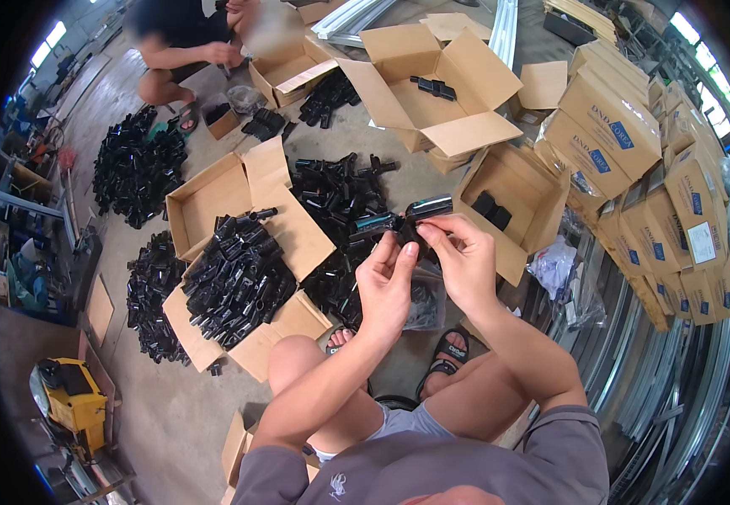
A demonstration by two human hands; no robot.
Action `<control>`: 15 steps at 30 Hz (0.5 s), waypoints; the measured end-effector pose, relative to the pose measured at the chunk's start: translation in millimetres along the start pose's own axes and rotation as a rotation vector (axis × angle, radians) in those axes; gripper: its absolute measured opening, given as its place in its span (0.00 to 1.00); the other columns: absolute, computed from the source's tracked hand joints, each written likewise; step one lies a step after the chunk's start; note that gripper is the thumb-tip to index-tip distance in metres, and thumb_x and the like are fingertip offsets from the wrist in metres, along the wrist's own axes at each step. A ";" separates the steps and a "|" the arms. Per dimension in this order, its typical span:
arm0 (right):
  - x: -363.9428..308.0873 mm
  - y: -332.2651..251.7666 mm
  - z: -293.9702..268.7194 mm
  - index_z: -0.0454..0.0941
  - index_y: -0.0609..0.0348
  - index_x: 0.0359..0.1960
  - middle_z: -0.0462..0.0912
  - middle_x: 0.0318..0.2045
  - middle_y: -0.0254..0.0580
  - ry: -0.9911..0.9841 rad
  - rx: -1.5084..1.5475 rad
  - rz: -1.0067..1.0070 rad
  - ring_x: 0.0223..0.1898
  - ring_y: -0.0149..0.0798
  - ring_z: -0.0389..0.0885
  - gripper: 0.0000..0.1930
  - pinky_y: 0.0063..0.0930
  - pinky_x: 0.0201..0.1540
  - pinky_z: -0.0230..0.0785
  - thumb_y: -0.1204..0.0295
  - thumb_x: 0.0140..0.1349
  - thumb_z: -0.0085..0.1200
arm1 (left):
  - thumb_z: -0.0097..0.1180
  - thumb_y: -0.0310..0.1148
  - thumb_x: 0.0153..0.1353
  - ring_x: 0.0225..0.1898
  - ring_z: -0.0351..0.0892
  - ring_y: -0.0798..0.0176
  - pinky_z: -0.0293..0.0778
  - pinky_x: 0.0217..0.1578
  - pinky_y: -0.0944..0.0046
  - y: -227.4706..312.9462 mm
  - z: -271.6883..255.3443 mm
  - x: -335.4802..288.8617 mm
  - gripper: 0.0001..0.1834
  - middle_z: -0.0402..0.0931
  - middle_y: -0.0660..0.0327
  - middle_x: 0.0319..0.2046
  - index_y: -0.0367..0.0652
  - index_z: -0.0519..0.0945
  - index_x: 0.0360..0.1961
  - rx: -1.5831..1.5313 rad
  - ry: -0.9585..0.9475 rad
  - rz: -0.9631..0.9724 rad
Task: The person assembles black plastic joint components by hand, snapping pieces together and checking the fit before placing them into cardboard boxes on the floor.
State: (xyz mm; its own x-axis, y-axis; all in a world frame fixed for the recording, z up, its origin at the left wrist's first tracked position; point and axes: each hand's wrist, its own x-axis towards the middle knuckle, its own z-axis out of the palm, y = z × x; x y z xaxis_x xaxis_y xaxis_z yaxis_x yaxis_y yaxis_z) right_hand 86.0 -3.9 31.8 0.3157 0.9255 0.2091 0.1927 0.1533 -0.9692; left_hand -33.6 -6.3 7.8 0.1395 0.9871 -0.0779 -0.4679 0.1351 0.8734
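My left hand (386, 282) and my right hand (462, 257) are raised together in front of me, both gripping a black plastic part (411, 217) with a shiny tube-like end. My fingertips pinch its lower edge. Under my hands hangs a clear plastic bag (424, 303) with dark pieces inside. Just beyond lies a heap of loose black parts (340, 189) on the floor. An open cardboard box (234, 282) packed with black parts sits to my left, next to my knee.
Several open cardboard boxes (432, 93) stand ahead, one at right (516, 198) holding a few black parts. Stacked closed cartons (634, 160) line the right, beside metal rails (660, 370). More black piles (138, 164) lie at left. Another person (188, 42) crouches far ahead. A yellow machine (70, 404) is at lower left.
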 end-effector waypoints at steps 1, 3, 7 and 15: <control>0.8 2.6 -0.8 0.86 0.63 0.39 0.84 0.33 0.38 0.004 0.032 -0.007 0.29 0.24 0.76 0.07 0.20 0.29 0.66 0.75 0.61 0.63 | 0.55 0.29 0.71 0.43 0.77 0.75 0.77 0.47 0.67 -0.3 1.2 0.0 0.15 0.80 0.65 0.43 0.35 0.77 0.55 0.026 -0.013 0.024; -0.1 3.7 -2.4 0.86 0.63 0.39 0.84 0.33 0.38 0.010 0.063 -0.010 0.29 0.24 0.76 0.07 0.20 0.30 0.66 0.75 0.61 0.63 | 0.55 0.27 0.70 0.42 0.73 0.77 0.72 0.45 0.72 1.0 5.0 -0.9 0.17 0.78 0.67 0.41 0.31 0.75 0.57 0.022 -0.013 0.030; -2.1 -5.8 -4.9 0.86 0.63 0.38 0.83 0.32 0.38 0.024 -0.017 -0.041 0.29 0.26 0.76 0.07 0.20 0.31 0.66 0.73 0.61 0.64 | 0.55 0.25 0.69 0.43 0.71 0.78 0.68 0.46 0.77 0.2 9.2 -1.7 0.20 0.78 0.66 0.42 0.27 0.73 0.59 0.039 0.003 0.065; -3.7 -16.0 -5.7 0.84 0.64 0.36 0.83 0.32 0.45 0.028 -0.274 -0.277 0.32 0.43 0.82 0.06 0.33 0.35 0.72 0.76 0.57 0.64 | 0.54 0.22 0.69 0.48 0.73 0.75 0.69 0.50 0.75 -1.9 4.6 -3.4 0.20 0.79 0.61 0.49 0.26 0.72 0.60 0.038 -0.025 0.085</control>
State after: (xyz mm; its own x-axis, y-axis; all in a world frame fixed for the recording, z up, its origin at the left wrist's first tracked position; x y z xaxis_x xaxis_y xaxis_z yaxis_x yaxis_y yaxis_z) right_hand 87.0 -11.7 47.3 0.2412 0.8518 0.4651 0.5140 0.2943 -0.8057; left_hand -29.1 -10.3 8.6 0.1221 0.9925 0.0091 -0.4460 0.0467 0.8938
